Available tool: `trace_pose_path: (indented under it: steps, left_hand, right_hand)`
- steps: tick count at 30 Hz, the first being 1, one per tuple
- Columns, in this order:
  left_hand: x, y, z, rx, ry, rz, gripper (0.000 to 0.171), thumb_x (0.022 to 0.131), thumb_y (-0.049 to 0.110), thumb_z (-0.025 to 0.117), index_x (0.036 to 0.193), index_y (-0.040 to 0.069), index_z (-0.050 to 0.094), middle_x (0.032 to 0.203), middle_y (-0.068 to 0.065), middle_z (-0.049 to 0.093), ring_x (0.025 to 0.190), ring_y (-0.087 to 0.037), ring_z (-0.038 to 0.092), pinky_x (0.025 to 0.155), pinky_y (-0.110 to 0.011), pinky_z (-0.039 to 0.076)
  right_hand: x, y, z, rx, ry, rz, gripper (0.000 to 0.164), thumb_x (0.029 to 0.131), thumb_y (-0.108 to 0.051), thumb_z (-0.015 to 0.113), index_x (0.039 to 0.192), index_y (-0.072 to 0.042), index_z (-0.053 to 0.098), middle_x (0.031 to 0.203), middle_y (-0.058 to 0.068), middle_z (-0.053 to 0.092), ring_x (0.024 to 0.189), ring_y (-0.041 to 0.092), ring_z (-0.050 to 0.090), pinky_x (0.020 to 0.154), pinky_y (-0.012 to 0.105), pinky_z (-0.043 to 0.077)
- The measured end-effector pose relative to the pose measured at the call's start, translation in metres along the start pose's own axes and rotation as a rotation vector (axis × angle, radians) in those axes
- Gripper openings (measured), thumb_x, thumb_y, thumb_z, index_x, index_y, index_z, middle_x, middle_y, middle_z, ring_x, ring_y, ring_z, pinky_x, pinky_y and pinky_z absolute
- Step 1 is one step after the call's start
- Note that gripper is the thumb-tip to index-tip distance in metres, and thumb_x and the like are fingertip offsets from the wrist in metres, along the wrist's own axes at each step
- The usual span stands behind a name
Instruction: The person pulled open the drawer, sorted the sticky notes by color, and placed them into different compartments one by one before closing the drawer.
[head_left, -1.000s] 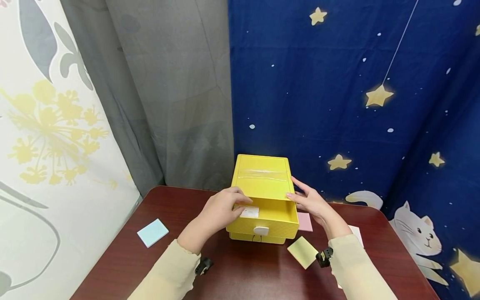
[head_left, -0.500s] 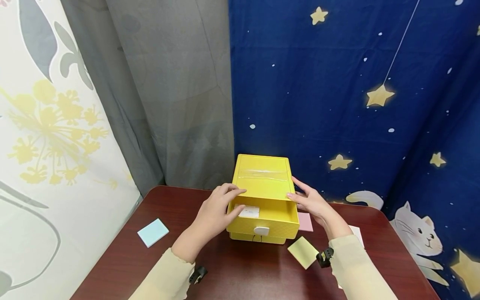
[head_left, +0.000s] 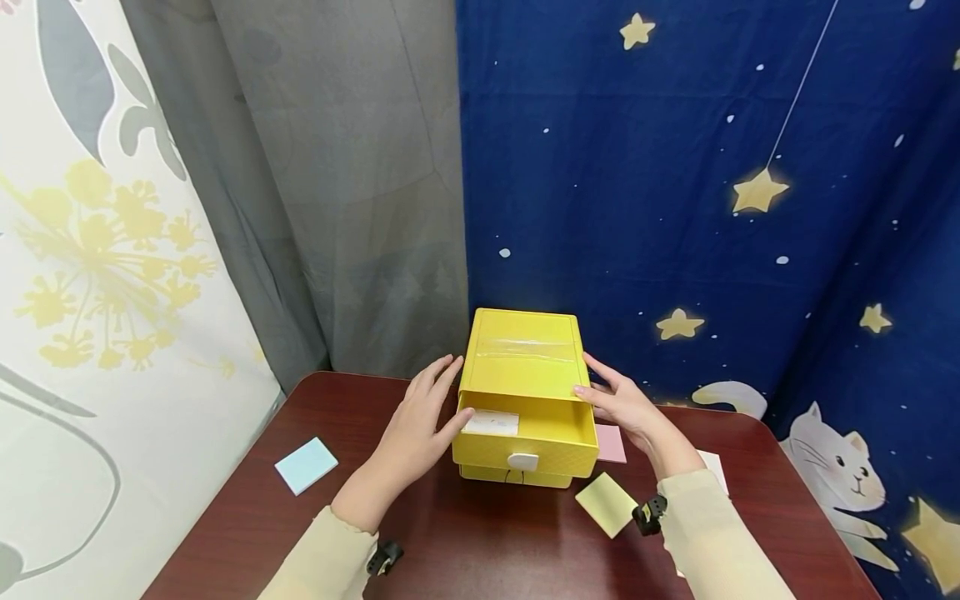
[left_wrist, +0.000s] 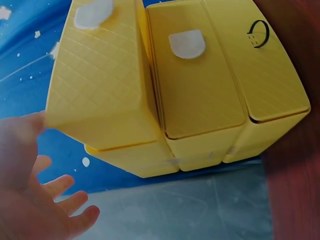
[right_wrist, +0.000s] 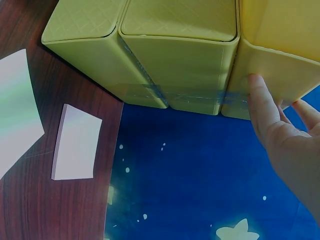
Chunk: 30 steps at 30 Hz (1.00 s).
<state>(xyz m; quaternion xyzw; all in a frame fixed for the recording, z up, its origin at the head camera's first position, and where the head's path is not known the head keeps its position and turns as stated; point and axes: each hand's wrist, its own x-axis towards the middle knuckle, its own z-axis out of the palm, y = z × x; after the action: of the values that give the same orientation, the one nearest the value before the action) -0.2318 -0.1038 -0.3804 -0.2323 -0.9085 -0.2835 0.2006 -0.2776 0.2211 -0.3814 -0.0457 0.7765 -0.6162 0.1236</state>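
Observation:
A yellow drawer unit [head_left: 525, 350] stands at the table's back, its top drawer [head_left: 480, 454] pulled out by its white tab handle [head_left: 522, 462] side. Inside that drawer lies a flat white card-like piece [head_left: 492, 422] with faint marks. My left hand [head_left: 412, 425] is beside the unit's left side, fingers straight and spread, thumb tip right at the drawer's left rim; it holds nothing. My right hand [head_left: 626, 408] rests against the unit's right side with extended fingers, thumb at the top's front right corner. The left wrist view shows two lower drawers [left_wrist: 200, 90], pushed in.
On the dark red table [head_left: 487, 558] lie a light blue note pad [head_left: 306, 465] at left, a yellow pad [head_left: 606, 505] and a pink pad [head_left: 611, 443] at right. A white sheet [head_left: 712, 467] is partly hidden by the right arm. Curtains [head_left: 660, 183] hang right behind the table.
My left hand has drawn back out of the top drawer to the left, its fingers straightening, and more of the white piece shows. The right hand has stayed in place.

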Motion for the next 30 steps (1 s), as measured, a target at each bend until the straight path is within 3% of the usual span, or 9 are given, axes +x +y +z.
trace_pose_path:
  steps: [10,19,30]
  left_hand:
    - [-0.007,-0.017,0.000,-0.017,-0.020,-0.057,0.070,0.096,0.046,0.048,0.153,0.020,0.017,0.159,-0.003,0.013,0.144,-0.028,0.018,0.110,-0.057,0.028]
    - [-0.018,-0.037,-0.003,-0.041,-0.022,-0.131,0.071,0.096,0.051,0.044,0.153,0.022,0.014,0.159,-0.006,0.012,0.144,-0.033,0.016,0.109,-0.062,0.026]
    - [-0.035,-0.074,0.005,-0.018,-0.051,-0.215,0.074,0.096,0.052,0.045,0.154,0.021,0.012,0.159,-0.010,0.009,0.143,-0.039,0.015,0.107,-0.065,0.025]
  right_hand:
    - [0.000,0.001,0.000,-0.002,0.001,-0.003,0.083,0.086,-0.038,0.069,0.152,-0.034,0.018,0.150,0.020,0.033,0.133,0.036,0.041,0.101,0.050,0.043]
    - [0.001,0.001,0.001,0.006,0.002,-0.003,0.083,0.086,-0.037,0.069,0.152,-0.033,0.018,0.150,0.020,0.032,0.133,0.036,0.041,0.102,0.050,0.042]
    - [0.004,0.003,0.000,-0.011,0.014,0.010,0.084,0.084,-0.040,0.070,0.151,-0.035,0.019,0.152,0.019,0.029,0.136,0.036,0.036,0.103,0.051,0.041]
